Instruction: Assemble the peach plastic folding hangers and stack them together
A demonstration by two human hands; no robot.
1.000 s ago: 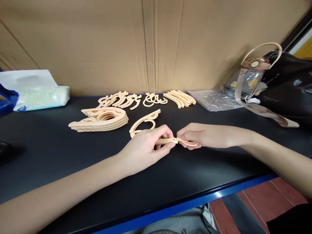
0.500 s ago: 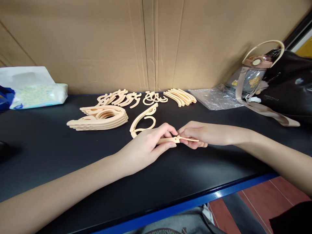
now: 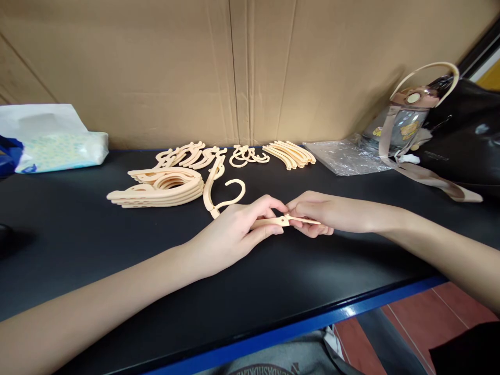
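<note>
My left hand (image 3: 234, 232) is closed around one arm of a cream folding clothes hanger (image 3: 210, 186), thumb and fingers near the holed arm end. The hanger's other arm points up and away behind this hand, and its hook curls to the right. My right hand (image 3: 312, 212) pinches a thin cream strip (image 3: 307, 220), whose left end meets the holed end of the arm. Fingers partly cover the joint, so I cannot tell whether the two are locked. To the left lies a stack of similar folded hangers (image 3: 156, 197).
Behind, on the black table (image 3: 156, 312), lie curved hanger arms (image 3: 195, 156), loose hooks (image 3: 248, 156) and a pile of thin strips (image 3: 291, 155). A tissue pack (image 3: 62, 148) lies left. Right are a plastic bag (image 3: 346, 156), a strapped bottle (image 3: 404, 122) and a black bag (image 3: 464, 140).
The hanger's far arm has swung left and more upright, towards the stack, and its hook has shifted slightly left. Both hands stay almost in place, holding the same pieces.
</note>
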